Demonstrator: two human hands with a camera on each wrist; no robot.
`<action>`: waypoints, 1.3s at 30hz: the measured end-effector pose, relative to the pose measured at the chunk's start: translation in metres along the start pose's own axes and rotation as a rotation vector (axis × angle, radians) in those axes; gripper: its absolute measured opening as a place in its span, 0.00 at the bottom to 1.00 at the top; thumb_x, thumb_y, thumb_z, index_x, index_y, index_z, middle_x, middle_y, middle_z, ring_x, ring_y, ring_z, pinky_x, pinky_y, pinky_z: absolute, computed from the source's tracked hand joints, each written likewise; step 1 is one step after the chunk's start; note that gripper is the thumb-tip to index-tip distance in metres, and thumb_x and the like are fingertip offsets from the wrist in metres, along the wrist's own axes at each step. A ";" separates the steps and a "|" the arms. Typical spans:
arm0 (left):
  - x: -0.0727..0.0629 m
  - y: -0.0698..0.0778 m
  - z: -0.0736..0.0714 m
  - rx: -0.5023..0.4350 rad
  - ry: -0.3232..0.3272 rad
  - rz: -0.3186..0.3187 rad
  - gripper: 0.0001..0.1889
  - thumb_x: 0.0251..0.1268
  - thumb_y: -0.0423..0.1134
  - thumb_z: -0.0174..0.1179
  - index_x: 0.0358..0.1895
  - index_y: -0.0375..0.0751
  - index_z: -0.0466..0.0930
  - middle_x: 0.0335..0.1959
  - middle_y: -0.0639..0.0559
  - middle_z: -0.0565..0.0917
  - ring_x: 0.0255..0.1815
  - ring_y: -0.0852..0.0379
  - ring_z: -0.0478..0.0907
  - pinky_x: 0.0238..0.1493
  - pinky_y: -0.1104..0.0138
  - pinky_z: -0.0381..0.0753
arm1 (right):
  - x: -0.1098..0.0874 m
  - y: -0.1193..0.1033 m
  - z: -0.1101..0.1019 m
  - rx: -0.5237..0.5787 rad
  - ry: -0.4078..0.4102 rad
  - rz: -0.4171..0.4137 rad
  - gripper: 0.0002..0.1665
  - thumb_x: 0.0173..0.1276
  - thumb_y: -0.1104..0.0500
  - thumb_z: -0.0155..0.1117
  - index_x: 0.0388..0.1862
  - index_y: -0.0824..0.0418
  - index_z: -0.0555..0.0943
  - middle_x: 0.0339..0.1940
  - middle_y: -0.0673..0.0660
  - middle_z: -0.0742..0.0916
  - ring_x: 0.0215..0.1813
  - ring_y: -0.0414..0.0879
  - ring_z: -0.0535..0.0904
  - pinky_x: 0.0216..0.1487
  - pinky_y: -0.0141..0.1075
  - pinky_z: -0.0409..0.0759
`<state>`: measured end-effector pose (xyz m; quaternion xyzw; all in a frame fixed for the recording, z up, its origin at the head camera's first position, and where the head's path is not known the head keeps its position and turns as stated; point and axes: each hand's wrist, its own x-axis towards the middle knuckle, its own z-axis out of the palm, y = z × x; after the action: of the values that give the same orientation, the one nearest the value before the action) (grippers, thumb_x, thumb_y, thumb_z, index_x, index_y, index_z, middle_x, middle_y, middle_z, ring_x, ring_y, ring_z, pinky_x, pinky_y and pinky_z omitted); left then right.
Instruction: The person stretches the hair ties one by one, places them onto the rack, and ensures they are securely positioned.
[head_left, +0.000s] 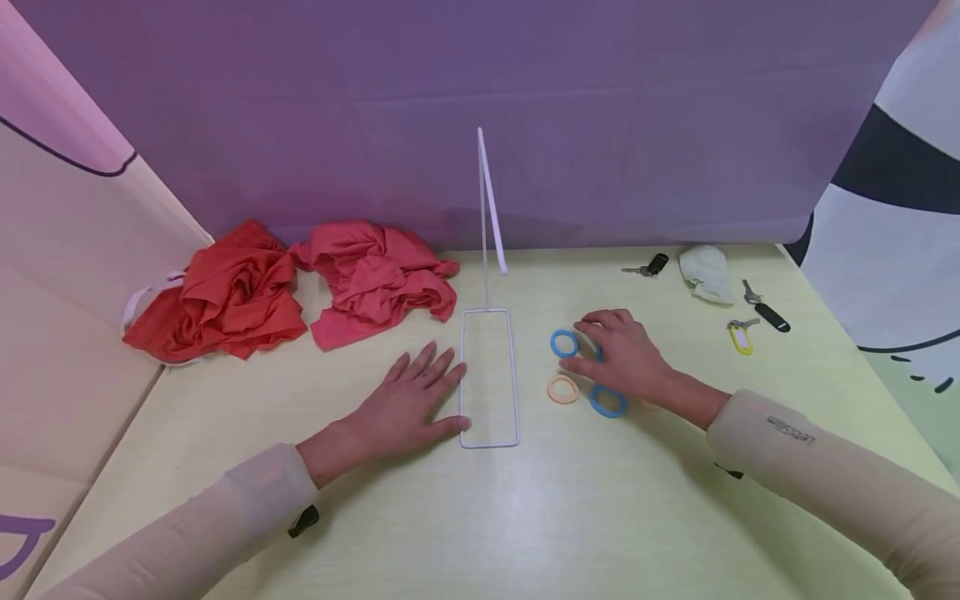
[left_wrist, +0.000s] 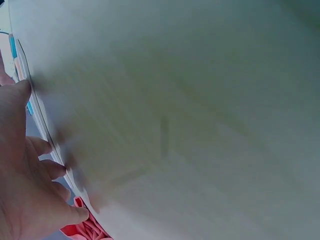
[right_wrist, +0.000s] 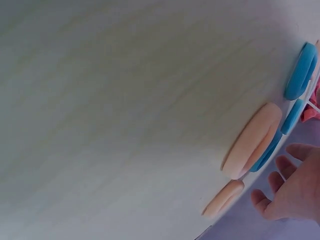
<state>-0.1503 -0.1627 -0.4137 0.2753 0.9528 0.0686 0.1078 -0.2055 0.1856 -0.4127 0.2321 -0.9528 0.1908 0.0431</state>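
Observation:
My left hand (head_left: 397, 408) lies on the table with its fingers spread. The thumb and index fingertips touch the left side of the base of a white wire stand (head_left: 513, 375). Over a group of blue and peach rings hovers my right hand (head_left: 618, 354), thumb and fingers apart, gripping nothing. A blue ring (head_left: 553, 343) and a peach ring (head_left: 550, 389) lie just left of it, and another blue ring (head_left: 593, 400) sits below the palm. The hand partly hides more rings. In the right wrist view, a peach ring (right_wrist: 252, 140) lies near the fingers.
A red cloth (head_left: 225, 292) and a pinkish-red cloth (head_left: 375, 275) lie crumpled at the back left. At the back right are a white cloth bundle (head_left: 705, 273), keys with black tags (head_left: 772, 317) and a key with a yellow tag (head_left: 741, 338). A purple curtain (head_left: 637, 125) hangs behind.

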 end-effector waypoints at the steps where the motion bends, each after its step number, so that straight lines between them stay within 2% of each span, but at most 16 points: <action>1: 0.000 0.000 -0.001 0.004 -0.002 -0.002 0.46 0.68 0.72 0.46 0.82 0.54 0.48 0.84 0.50 0.47 0.85 0.43 0.34 0.81 0.41 0.39 | 0.001 0.000 0.000 -0.007 -0.005 0.006 0.39 0.63 0.38 0.68 0.63 0.64 0.80 0.65 0.63 0.80 0.67 0.65 0.69 0.61 0.62 0.71; 10: 0.001 0.003 -0.006 0.010 -0.018 -0.014 0.46 0.67 0.72 0.48 0.82 0.54 0.49 0.84 0.49 0.48 0.85 0.42 0.35 0.81 0.40 0.39 | 0.005 0.000 0.004 -0.048 -0.042 0.023 0.38 0.63 0.34 0.67 0.63 0.57 0.81 0.64 0.61 0.80 0.66 0.64 0.69 0.59 0.63 0.72; 29: 0.002 0.001 -0.003 0.021 -0.029 -0.016 0.46 0.67 0.73 0.47 0.82 0.56 0.48 0.84 0.50 0.48 0.85 0.43 0.34 0.81 0.40 0.38 | 0.012 -0.002 0.012 -0.068 -0.011 0.062 0.32 0.65 0.36 0.66 0.58 0.56 0.83 0.61 0.60 0.81 0.63 0.64 0.71 0.59 0.61 0.71; 33: 0.002 0.001 -0.003 0.021 -0.026 -0.016 0.46 0.67 0.73 0.47 0.82 0.55 0.48 0.84 0.49 0.48 0.85 0.42 0.35 0.81 0.40 0.38 | 0.013 -0.004 0.012 -0.057 -0.013 0.055 0.29 0.67 0.38 0.65 0.59 0.54 0.84 0.59 0.60 0.82 0.62 0.63 0.71 0.59 0.61 0.71; 39: 0.002 0.001 -0.004 0.026 -0.021 -0.015 0.45 0.67 0.73 0.47 0.82 0.55 0.49 0.84 0.49 0.49 0.85 0.42 0.35 0.81 0.40 0.38 | 0.014 -0.005 0.012 -0.066 -0.016 0.038 0.28 0.69 0.40 0.64 0.58 0.57 0.83 0.59 0.60 0.81 0.61 0.62 0.71 0.59 0.60 0.71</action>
<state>-0.1520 -0.1608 -0.4103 0.2700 0.9545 0.0527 0.1149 -0.2154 0.1704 -0.4198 0.2141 -0.9631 0.1582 0.0394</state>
